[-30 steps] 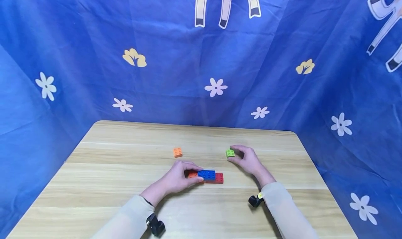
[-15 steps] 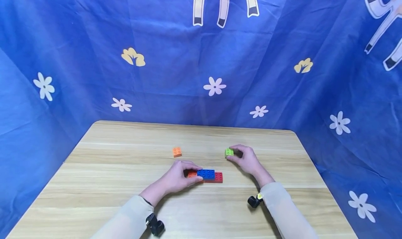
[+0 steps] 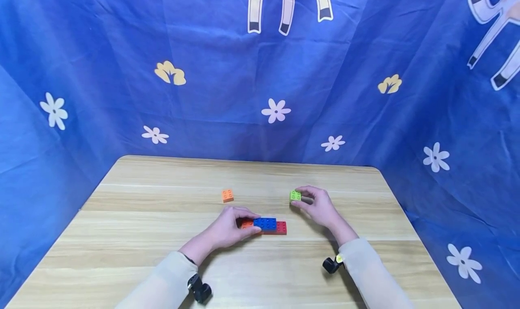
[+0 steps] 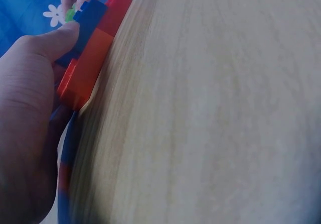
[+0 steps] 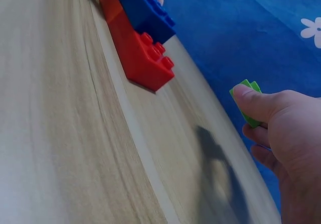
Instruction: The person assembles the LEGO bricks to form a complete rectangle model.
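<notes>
In the head view my left hand (image 3: 227,228) grips a blue brick (image 3: 266,223) between thumb and fingers. That brick sits on top of a red brick (image 3: 281,228) and an orange-red brick (image 4: 93,63), which lie end to end on the table and bridges the two. My right hand (image 3: 322,207) pinches a small light-green brick (image 3: 295,196) by its sides, thumb on the near side. In the right wrist view the green brick is held up off the wood, with the hand's shadow (image 5: 215,158) apart below it.
A small orange brick (image 3: 227,195) lies on the table beyond my left hand. The wooden table (image 3: 260,273) ends at a blue patterned cloth (image 3: 227,101) that hangs behind and at both sides. A small black camera sits on each wrist.
The whole head view has shifted slightly, and the bricks and hands with it. Both hands keep their hold on the blue and green bricks.
</notes>
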A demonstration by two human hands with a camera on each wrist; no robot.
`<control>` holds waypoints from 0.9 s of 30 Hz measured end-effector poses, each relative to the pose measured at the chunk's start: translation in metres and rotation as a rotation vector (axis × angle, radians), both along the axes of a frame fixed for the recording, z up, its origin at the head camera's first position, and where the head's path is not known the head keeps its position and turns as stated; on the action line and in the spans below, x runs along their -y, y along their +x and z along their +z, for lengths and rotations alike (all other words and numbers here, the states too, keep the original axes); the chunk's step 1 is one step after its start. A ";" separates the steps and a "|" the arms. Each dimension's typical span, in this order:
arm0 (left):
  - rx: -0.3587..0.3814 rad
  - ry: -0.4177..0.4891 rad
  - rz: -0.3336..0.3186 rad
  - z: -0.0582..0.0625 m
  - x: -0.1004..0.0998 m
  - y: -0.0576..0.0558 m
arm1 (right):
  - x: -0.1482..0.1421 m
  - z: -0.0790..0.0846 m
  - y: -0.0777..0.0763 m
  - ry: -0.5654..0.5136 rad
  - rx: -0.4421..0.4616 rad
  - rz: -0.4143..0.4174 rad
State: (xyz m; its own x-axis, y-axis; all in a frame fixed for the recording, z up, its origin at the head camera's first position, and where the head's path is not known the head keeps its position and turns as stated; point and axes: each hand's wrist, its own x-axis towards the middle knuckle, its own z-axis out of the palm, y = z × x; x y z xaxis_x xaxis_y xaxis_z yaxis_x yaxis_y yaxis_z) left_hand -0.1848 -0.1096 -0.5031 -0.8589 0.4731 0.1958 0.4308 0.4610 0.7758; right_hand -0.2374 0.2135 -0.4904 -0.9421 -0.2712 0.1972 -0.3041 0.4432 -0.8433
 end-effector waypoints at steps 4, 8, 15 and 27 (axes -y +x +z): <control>-0.003 -0.004 0.005 0.000 0.000 0.000 | 0.000 0.002 0.005 -0.028 -0.021 0.027; -0.006 -0.008 0.010 -0.001 0.000 0.000 | 0.000 0.005 0.011 -0.048 -0.033 0.049; -0.005 -0.001 0.001 -0.001 0.000 -0.001 | 0.001 0.009 0.020 -0.070 -0.021 0.070; -0.014 -0.003 -0.017 -0.001 0.000 -0.002 | 0.008 0.010 0.035 -0.072 -0.036 0.138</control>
